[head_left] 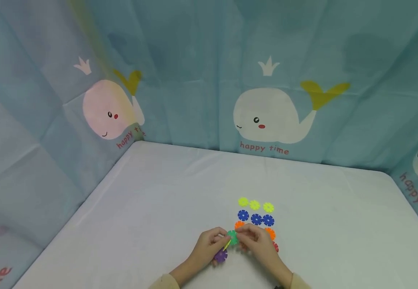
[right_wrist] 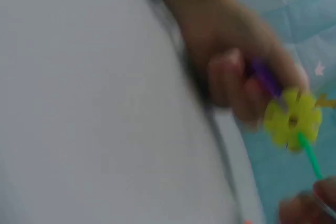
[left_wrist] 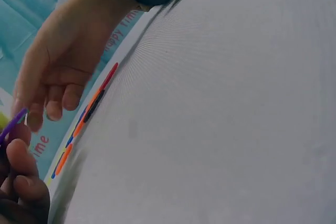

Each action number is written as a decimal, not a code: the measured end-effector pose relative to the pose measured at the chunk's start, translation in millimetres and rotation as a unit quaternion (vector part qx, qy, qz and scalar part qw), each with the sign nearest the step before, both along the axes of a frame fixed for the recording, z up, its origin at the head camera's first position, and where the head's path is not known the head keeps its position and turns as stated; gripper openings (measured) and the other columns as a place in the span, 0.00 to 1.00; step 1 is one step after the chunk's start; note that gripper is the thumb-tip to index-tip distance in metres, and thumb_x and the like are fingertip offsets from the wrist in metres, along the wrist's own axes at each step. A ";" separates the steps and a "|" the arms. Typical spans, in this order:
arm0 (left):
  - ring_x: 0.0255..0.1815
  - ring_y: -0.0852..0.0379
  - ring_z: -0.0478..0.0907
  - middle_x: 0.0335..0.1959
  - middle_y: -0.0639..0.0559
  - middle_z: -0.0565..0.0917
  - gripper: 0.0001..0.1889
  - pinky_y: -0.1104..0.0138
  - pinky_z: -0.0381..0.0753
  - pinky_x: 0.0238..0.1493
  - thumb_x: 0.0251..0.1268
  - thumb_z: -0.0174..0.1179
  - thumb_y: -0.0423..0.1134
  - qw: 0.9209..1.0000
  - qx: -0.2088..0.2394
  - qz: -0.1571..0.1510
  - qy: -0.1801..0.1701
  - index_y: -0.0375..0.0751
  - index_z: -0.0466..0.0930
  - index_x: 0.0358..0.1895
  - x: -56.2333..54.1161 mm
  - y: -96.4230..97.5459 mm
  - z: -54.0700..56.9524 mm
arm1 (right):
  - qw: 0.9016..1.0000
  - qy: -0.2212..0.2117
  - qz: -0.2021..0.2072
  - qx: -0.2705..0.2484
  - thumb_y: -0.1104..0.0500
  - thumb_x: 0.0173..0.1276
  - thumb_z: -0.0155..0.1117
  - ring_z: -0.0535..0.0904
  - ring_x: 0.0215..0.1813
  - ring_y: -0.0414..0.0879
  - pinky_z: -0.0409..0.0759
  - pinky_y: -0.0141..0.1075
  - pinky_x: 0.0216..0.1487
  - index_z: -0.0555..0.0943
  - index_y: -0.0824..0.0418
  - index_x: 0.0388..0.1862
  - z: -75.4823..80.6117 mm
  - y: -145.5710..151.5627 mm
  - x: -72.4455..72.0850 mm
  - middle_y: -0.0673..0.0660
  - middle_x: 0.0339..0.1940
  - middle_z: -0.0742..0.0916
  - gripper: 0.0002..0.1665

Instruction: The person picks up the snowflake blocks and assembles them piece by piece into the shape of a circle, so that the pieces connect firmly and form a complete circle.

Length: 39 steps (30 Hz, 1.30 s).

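Note:
Three notched plastic discs are joined together between my two hands. My left hand [head_left: 206, 245] grips the purple disc [head_left: 221, 255], its fingers curled round it. Slotted to that is a yellow disc [right_wrist: 293, 121], seen edge-on in the head view. A green disc [head_left: 232, 237] sticks out from the yellow one toward the right. At its edge, my right hand [head_left: 259, 241] pinches the green disc between thumb and fingers. The right wrist view is blurred, but the green disc [right_wrist: 311, 156] meets the yellow there.
Beyond my hands, loose discs lie in rows on the white table [head_left: 158, 208]: yellow [head_left: 254, 205], blue [head_left: 256, 219], orange [head_left: 269, 233] and red [head_left: 275, 247]. My right hand partly covers the orange and red rows. A blue whale-print curtain [head_left: 194, 112] encloses the table.

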State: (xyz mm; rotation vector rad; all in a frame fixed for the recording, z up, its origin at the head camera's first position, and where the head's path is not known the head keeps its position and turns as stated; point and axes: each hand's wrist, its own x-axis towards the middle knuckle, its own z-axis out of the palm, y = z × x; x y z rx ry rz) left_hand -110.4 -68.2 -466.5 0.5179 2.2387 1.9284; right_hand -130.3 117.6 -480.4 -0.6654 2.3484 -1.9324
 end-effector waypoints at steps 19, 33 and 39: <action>0.06 0.69 0.61 0.12 0.55 0.71 0.05 0.79 0.61 0.08 0.63 0.52 0.31 0.999 0.038 0.037 -0.013 0.31 0.73 0.31 -4.7 0.1 -2.0 | 0.907 0.316 -0.112 0.255 0.69 0.41 0.72 0.64 0.36 0.40 0.66 0.31 0.33 0.80 0.56 0.28 -22.8 4.7 -8.3 0.50 0.38 0.81 0.15; 0.07 0.69 0.61 0.12 0.55 0.70 0.06 0.79 0.61 0.09 0.63 0.52 0.31 0.998 0.037 0.038 -0.015 0.31 0.72 0.31 -5.1 -1.1 -2.6 | 0.951 0.254 -0.091 0.148 0.78 0.42 0.68 0.69 0.29 0.34 0.69 0.25 0.27 0.78 0.51 0.27 -21.5 1.1 -7.5 0.39 0.29 0.77 0.23; 0.07 0.69 0.62 0.13 0.57 0.70 0.05 0.79 0.61 0.09 0.63 0.52 0.30 0.998 0.043 0.040 -0.028 0.30 0.72 0.31 -2.9 -1.2 -1.4 | 0.949 0.305 -0.047 0.066 0.80 0.43 0.65 0.73 0.28 0.38 0.70 0.22 0.27 0.80 0.58 0.32 -21.2 -0.1 -7.8 0.49 0.30 0.81 0.22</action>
